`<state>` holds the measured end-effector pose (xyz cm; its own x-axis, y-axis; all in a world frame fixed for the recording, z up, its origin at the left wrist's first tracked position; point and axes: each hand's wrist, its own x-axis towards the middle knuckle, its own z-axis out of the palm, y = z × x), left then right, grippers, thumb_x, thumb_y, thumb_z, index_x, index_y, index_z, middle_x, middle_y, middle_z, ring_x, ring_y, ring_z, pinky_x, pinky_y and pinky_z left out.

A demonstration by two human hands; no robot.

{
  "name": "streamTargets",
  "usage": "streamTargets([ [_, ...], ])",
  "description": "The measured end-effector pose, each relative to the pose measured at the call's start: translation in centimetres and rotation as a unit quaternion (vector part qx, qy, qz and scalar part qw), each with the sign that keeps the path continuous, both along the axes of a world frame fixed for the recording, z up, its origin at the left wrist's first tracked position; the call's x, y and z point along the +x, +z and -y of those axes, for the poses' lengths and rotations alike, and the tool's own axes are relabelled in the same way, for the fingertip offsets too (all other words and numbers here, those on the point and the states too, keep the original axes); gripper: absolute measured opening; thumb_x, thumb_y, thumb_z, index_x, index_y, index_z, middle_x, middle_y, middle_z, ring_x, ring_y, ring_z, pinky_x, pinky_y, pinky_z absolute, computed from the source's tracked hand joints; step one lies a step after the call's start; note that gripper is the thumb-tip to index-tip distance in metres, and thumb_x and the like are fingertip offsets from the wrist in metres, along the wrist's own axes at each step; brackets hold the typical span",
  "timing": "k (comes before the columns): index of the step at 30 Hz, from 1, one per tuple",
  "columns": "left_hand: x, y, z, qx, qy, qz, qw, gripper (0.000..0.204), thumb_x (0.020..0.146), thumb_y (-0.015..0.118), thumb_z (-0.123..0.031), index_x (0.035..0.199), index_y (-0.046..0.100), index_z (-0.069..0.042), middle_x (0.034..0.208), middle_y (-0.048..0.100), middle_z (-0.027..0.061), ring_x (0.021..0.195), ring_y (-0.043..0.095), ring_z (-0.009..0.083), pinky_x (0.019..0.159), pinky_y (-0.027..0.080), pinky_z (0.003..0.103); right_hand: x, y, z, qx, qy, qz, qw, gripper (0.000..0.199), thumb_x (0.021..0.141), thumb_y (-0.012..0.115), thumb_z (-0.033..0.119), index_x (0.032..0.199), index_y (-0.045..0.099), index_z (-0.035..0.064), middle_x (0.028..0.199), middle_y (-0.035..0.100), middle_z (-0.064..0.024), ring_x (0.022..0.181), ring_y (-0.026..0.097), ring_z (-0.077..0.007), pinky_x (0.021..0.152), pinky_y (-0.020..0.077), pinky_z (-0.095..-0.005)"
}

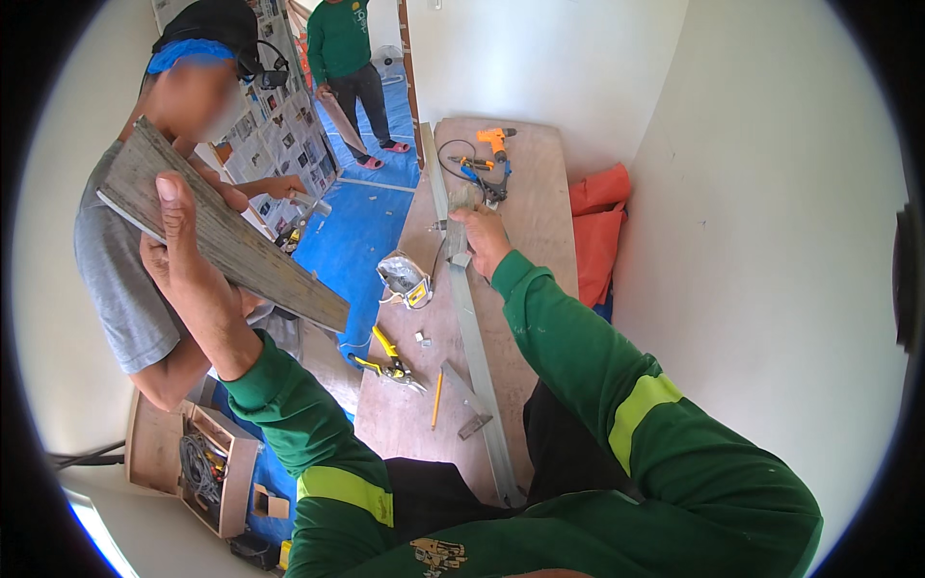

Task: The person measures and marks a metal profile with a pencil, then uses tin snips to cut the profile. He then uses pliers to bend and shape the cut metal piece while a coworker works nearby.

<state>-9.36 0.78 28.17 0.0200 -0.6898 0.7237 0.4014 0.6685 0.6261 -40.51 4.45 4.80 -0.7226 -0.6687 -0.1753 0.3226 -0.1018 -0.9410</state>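
Fingers [173,207] around plank [226,231] — seemingly raised

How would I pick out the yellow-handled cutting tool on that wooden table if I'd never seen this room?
Find the long wooden table along the white wall, with a metal channel running down it under the person's right hand. The snips lie near the table's left edge, left of a yellow pencil. Their yellow grips and metal jaws set them apart from the orange drill at the far end.

I work in room under renovation: bare white walls, blue floor sheet [361,236], wooden workbench [540,207] with orange drill [496,141], snips [388,364].
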Motion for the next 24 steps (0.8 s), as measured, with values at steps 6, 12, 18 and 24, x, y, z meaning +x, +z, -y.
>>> streamTargets([
  [6, -0.1, 0.2, -0.1, -0.021, 0.007, 0.004, 1.0, 0.06, 0.102, 0.071, -0.044, 0.135, 0.066, 0.006, 0.092, 0.07, 0.0088, 0.074, 0.066, 0.015, 0.063, 0.051, 0.029, -0.2, 0.6, 0.1, -0.012, -0.002, -0.005, 1.0, 0.025, 0.088, 0.075, 0.018, 0.107, 0.065, 0.0045, 0.088, 0.063, -0.0039, 0.072, 0.057, -0.0142, 0.062, 0.0431, -0.0352],
  [12, -0.2, 0.4, -0.1, -0.004, 0.03, 0.013, 0.999, 0.07, 0.102, 0.067, -0.053, 0.139, 0.065, 0.007, 0.093, 0.067, 0.0061, 0.076, 0.065, 0.0157, 0.07, 0.05, 0.03, -0.1, 0.3, 0.4, -0.031, -0.002, -0.007, 0.999, 0.028, 0.089, 0.075, 0.018, 0.111, 0.067, 0.0034, 0.089, 0.064, -0.0043, 0.072, 0.057, -0.0143, 0.062, 0.0442, -0.0359],
  [18, 0.0, 0.6, -0.4, -0.019, -0.005, -0.006, 1.0, 0.058, 0.103, 0.07, -0.041, 0.134, 0.064, 0.008, 0.092, 0.068, 0.0103, 0.074, 0.065, 0.0167, 0.066, 0.05, 0.03, -0.1, 0.8, 0.0, -0.02, 0.003, 0.001, 1.0, 0.033, 0.09, 0.074, 0.018, 0.118, 0.066, 0.0017, 0.094, 0.064, -0.0054, 0.076, 0.058, -0.0163, 0.066, 0.0465, -0.0373],
  [24, -0.2, 0.6, -1.0, -0.039, -0.017, -0.002, 0.999, 0.061, 0.104, 0.069, -0.04, 0.138, 0.063, 0.009, 0.093, 0.068, 0.0082, 0.076, 0.064, 0.0158, 0.068, 0.05, 0.032, 0.2, 1.2, -0.5, -0.012, 0.004, -0.018, 1.0, 0.034, 0.09, 0.074, 0.018, 0.118, 0.066, 0.0003, 0.096, 0.065, -0.0065, 0.08, 0.059, -0.0168, 0.07, 0.0478, -0.0382],
])
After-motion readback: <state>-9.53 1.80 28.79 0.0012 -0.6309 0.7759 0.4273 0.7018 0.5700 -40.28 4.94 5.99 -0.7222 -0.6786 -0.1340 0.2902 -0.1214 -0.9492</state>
